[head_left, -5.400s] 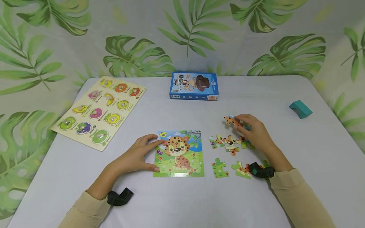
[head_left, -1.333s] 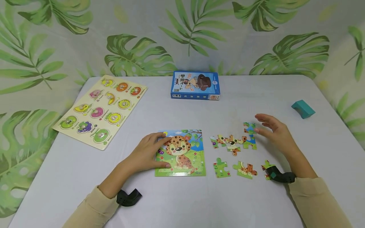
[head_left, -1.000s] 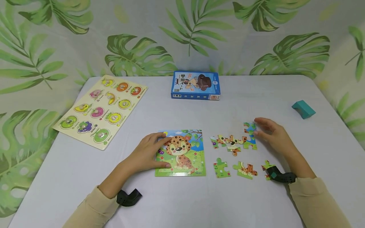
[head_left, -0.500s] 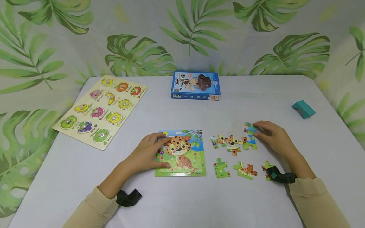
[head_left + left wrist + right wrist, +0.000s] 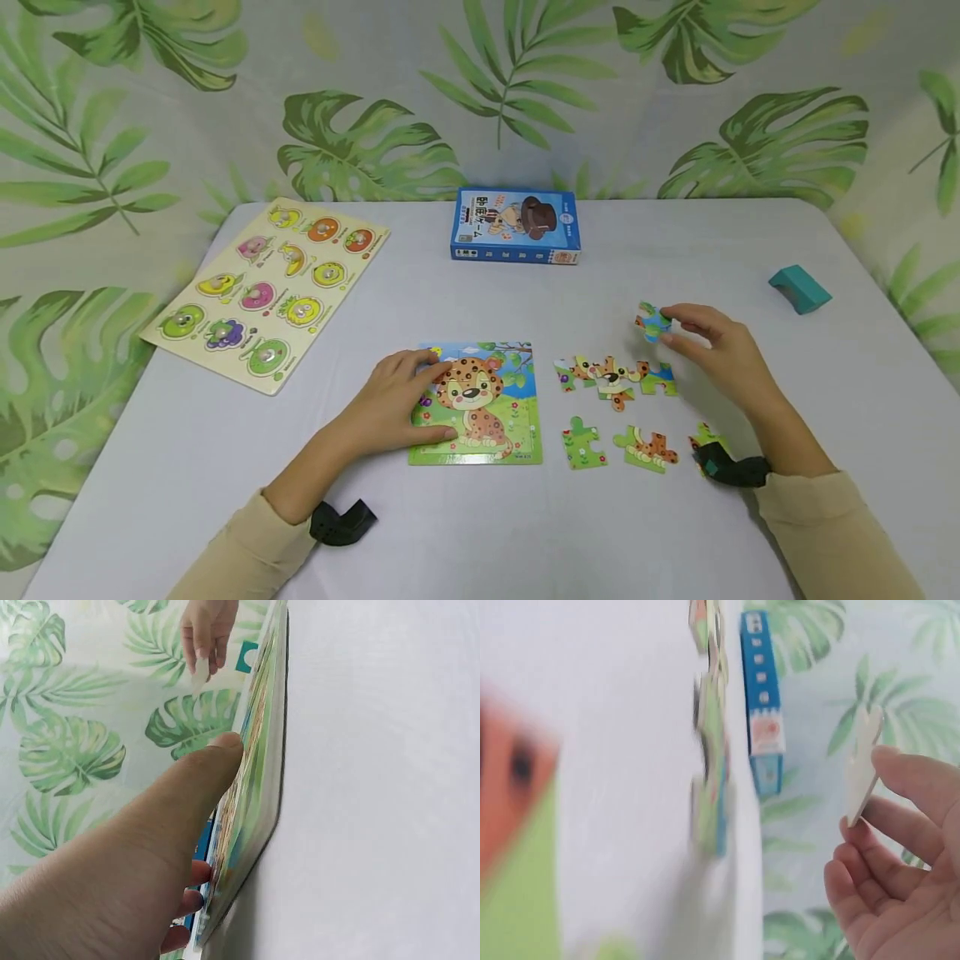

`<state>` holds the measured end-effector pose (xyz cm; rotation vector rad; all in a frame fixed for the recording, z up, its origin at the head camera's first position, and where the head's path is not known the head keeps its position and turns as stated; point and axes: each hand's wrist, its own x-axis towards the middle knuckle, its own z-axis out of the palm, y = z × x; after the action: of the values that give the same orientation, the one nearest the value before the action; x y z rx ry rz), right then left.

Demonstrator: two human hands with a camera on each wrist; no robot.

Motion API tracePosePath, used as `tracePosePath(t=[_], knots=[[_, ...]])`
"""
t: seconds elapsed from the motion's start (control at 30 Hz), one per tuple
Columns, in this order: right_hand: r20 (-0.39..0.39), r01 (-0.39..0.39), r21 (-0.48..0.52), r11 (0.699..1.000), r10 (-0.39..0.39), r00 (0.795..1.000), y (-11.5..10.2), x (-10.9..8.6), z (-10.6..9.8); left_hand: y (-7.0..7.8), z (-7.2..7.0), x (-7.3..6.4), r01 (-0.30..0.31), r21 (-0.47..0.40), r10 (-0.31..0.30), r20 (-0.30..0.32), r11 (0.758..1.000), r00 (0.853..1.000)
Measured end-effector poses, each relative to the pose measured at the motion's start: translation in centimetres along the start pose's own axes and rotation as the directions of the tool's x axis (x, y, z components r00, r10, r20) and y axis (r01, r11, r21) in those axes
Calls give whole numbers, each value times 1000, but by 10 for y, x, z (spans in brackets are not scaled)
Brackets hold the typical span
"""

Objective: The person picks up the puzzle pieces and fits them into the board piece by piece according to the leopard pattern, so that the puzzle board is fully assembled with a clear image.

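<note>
My right hand (image 5: 716, 350) pinches a jigsaw piece (image 5: 652, 322) with blue sky, green leaves and a bit of orange, held up over the table; the right wrist view shows the piece (image 5: 864, 769) edge-on between thumb and fingers. Below it lie joined pieces (image 5: 611, 377) showing the leopard's face. Nearer sit a green flowered piece (image 5: 581, 446) and a leopard-body piece (image 5: 648, 450); another piece (image 5: 705, 437) is partly covered by the wrist camera. My left hand (image 5: 393, 404) rests on the square leopard puzzle board (image 5: 480, 454), thumb and fingers laid along its left part.
At the back middle lies a blue game box (image 5: 513, 227). A fruit knob puzzle board (image 5: 262, 296) lies at the left, and a teal arch-shaped block (image 5: 800, 288) at the far right. A leaf-print cloth (image 5: 360, 50) hangs behind the white table.
My right hand came down to the sky piece beside the joined pieces, pinched it and raised it away from them. The left hand has stayed on the board over the last second.
</note>
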<state>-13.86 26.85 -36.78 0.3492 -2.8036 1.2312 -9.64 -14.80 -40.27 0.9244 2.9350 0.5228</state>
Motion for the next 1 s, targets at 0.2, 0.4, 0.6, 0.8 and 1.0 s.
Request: tracePosePath(t=[0.2,0.4,0.6,0.8,1.0], knots=[[64,60,56,997,-64,996,-41,-4,13,11,5,6,-6,6,6,-22,1000,1000],[115,207,43,977,-210,971,-67,-5,42,15,7,7,-4,12,4,-12,1000,1000],[197,281,31,959,-281,939,-78,-4,79,18,7,10,-46,56,46,-2,997,999],[248,286,-11,958,-275,929,-79,2,108,24,6,14,-83,83,82,23,993,996],[256,308,-63,949,-283,924,-77,10,124,30,7,16,-62,115,57,48,991,997]])
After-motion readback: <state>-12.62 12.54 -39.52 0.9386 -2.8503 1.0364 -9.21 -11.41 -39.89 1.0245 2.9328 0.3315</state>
